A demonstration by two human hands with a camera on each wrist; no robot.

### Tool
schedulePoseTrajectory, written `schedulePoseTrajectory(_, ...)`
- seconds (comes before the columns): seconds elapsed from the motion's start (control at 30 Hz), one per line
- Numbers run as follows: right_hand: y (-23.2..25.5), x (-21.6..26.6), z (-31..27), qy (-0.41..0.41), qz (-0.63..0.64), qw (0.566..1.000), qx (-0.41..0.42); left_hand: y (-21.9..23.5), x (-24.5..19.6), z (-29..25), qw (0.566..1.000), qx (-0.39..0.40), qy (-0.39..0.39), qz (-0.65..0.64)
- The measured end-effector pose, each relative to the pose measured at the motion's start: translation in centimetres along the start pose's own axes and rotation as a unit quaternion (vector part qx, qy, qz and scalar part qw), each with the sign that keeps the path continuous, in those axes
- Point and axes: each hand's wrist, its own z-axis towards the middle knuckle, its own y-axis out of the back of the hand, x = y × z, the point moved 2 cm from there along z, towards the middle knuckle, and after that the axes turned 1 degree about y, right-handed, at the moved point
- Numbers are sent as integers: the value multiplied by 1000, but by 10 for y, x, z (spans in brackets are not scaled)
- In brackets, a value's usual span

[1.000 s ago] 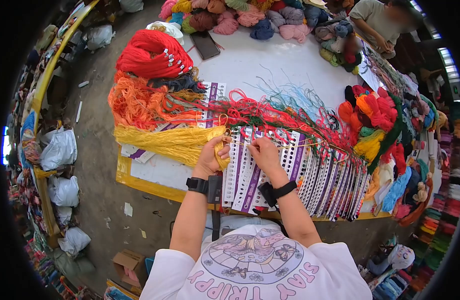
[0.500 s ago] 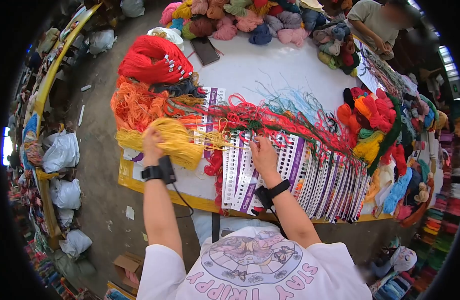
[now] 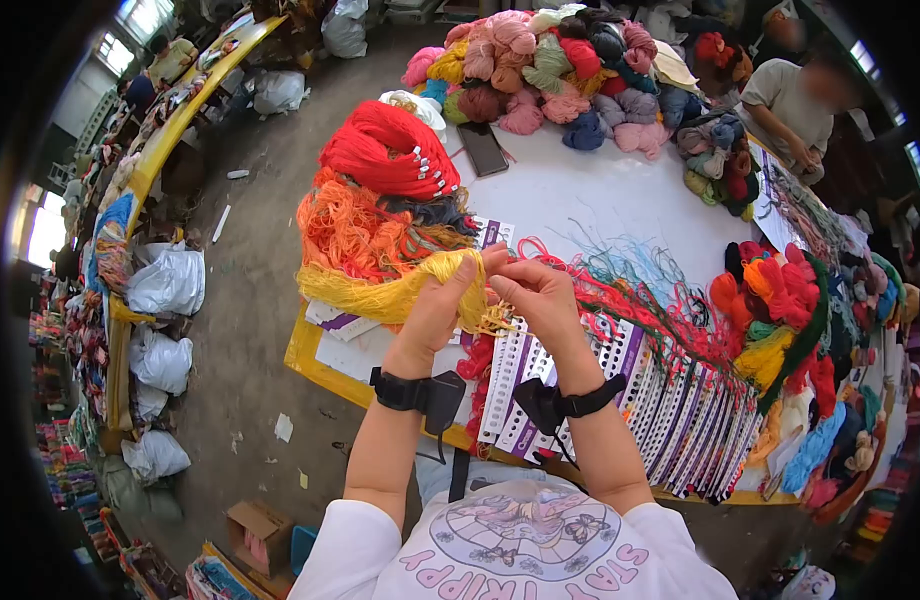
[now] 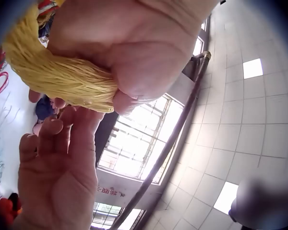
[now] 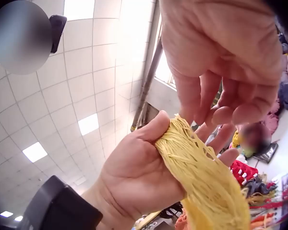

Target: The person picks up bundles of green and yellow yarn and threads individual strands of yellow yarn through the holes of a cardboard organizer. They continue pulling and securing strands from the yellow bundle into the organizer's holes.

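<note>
Thumb and fingers of the left hand (image 3: pixel 435 315) grip the looped end of a yellow yarn skein (image 3: pixel 365 296). The skein (image 5: pixel 206 177) hangs over that palm (image 5: pixel 134 172) in the right wrist view. Close beside it, the right hand (image 3: pixel 550 305) has bent, relaxed fingers, its fingertips meeting the left fingers at the loop's end. No strand is visible between the right fingers (image 4: pixel 62 177); their tips are partly hidden. Punched white-and-purple cards (image 3: pixel 510 385) lie below the hands, and loose yellow strands (image 3: pixel 496 318) hang by the left hand.
Orange yarn (image 3: pixel 345 225) and a red yarn bundle (image 3: pixel 380 150) lie at the left, a phone (image 3: pixel 483 148) behind them. Tangled red and green threads (image 3: pixel 630 310) run across the card row. Yarn balls (image 3: pixel 540 70) line the back; a person (image 3: pixel 790 110) is at the far right.
The left hand has come back rightward from the skein's middle, bringing its end up to the right hand. The right hand has risen off the cards. The head view has shifted.
</note>
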Motion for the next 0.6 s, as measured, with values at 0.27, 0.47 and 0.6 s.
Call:
schedulePoseTrajectory(0.27,5,4,-9,-49,58,997,-15,-13,-1,-3,1000,-15,11,-9)
schedulePoseTrajectory(0.47,2,7,-16,-7,91,996,-24,-11,4,-4,999,-40,-13,10)
schedulePoseTrajectory(0.6,10,-13,-14,-36,104,994,-30,-10,6,-5,998,-58,-22,-10)
